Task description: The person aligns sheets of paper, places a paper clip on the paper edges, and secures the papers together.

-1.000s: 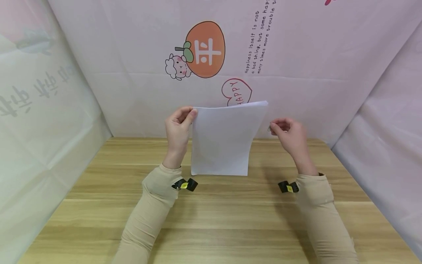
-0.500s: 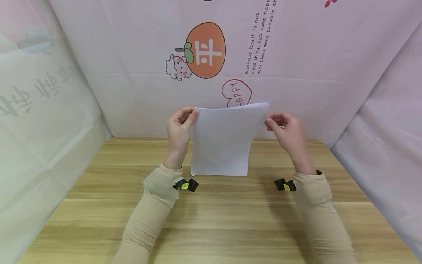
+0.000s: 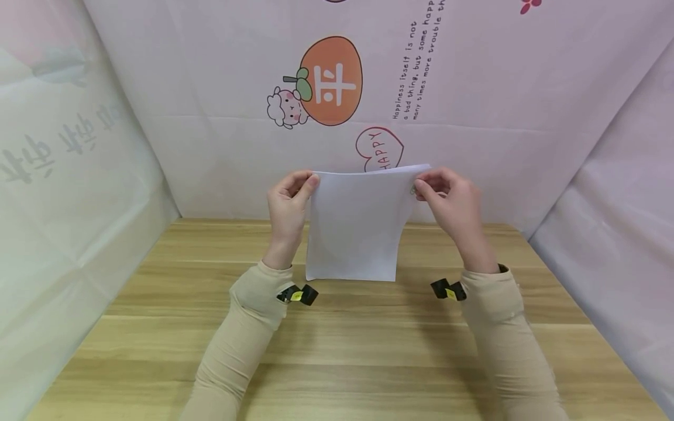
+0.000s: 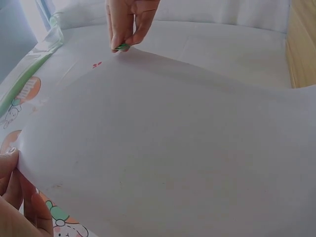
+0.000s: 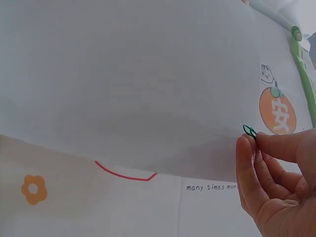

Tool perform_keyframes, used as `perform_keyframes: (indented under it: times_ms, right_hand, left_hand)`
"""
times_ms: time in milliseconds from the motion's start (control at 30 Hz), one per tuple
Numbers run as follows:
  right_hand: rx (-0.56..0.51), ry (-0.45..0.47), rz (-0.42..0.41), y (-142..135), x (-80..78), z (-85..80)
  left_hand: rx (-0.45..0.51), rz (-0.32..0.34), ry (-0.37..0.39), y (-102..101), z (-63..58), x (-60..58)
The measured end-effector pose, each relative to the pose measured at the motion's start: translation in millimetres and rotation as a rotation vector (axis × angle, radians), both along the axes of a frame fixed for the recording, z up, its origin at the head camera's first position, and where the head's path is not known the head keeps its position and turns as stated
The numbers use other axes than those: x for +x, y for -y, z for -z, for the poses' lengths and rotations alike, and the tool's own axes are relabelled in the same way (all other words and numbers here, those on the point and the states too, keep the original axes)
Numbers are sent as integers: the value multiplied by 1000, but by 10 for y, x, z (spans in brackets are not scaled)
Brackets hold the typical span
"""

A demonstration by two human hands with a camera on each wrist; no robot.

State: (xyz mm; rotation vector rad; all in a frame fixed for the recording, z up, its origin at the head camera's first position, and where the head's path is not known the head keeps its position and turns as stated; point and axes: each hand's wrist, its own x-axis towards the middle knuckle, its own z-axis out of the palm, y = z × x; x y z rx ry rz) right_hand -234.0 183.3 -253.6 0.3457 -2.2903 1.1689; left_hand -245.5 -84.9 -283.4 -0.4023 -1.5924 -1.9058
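Note:
Several white paper sheets (image 3: 358, 225) hang upright above the table, their top edges slightly fanned at the right. At the upper left corner my left hand (image 3: 286, 207) pinches them between thumb and fingers. My right hand (image 3: 455, 202) is at the upper right edge of the paper, pinching a small green paper clip (image 5: 249, 130) between thumb and forefinger. In the left wrist view the clip (image 4: 122, 47) is right by the paper's corner. Whether it has slid over any sheet, I cannot tell.
Below the hands spreads a wood-grain table (image 3: 347, 351). A pale printed cloth (image 3: 210, 152) stands as a wall behind it, and similar cloth encloses the left and right sides. Each wrist wears a small black camera.
My right hand has moved left and slightly up with the paper clip, from beside the paper to its upper right edge. The left hand and the sheets have hardly moved.

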Motion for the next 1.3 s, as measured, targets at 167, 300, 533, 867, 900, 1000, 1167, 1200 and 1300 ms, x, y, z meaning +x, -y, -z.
perform_keyframes:
  times_ms: [167,300,533,867,900,1000,1167,1200,1300]
  right_hand:
    - [-4,-15,-19,80,15,-50]
    - [1,-31,-30,145,24,-93]
    - [24,-52,-34,234,9,-154]
    - [8,-91,-49,345,-2,-237]
    - [-2,-93,-54,358,-1,-247]
    - [-18,-94,-58,399,-3,-276]
    - [-15,-90,-61,464,0,-307]
    - [-16,-92,-65,477,1,-310]
    - [-18,-97,-77,515,3,-316]
  left_hand:
    - [1,7,6,1,-2,13]
    - [12,11,6,-16,-7,29]
    - [46,19,-2,-64,-17,21]
    - [59,9,3,-63,-22,18]
    - [60,9,3,-61,-21,19]
    - [64,11,-2,-61,-19,19]
    - [71,19,-7,-76,-6,14]
    - [70,21,-8,-80,-2,11]
    - [74,23,-9,-94,7,9]
